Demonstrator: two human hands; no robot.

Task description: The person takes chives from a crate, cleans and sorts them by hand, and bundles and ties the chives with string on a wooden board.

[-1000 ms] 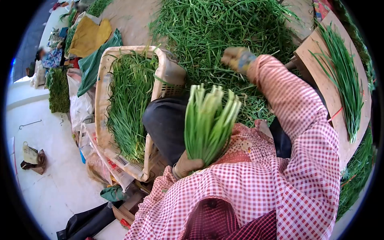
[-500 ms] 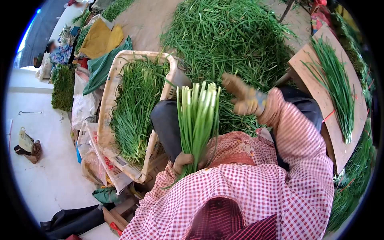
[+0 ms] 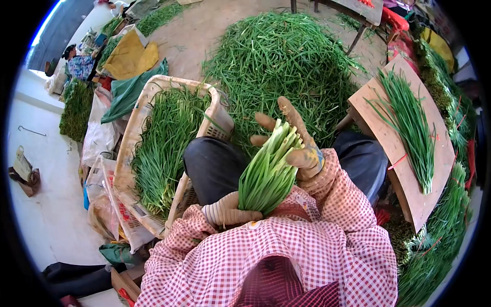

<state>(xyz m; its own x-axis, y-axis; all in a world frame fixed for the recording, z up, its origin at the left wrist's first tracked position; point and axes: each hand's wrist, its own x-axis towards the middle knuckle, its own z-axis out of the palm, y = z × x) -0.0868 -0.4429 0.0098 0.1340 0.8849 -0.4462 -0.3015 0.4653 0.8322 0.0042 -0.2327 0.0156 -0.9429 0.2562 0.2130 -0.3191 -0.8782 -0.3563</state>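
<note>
A bunch of green stalks point(image 3: 267, 174) with pale cut ends pointing up and to the right lies over my lap. My left hand point(image 3: 232, 210), in a worn light glove, is closed around its lower part. Behind and beside the pale ends, my gloved right hand point(image 3: 294, 135) is spread, its fingers apart and its thumb by the stalks. Whether the right palm touches the bunch is hard to tell.
Left of my knee stands a crate point(image 3: 134, 130) full of greens. A large heap of loose leaves point(image 3: 281, 61) lies ahead. On the right a board point(image 3: 368, 110) carries another bunch point(image 3: 409, 128). A person point(image 3: 79, 64) is far off at upper left.
My right hand has come in from the right to the pale ends of the bunch. The bunch now leans more to the right, still in my left hand. The view has shifted.
</note>
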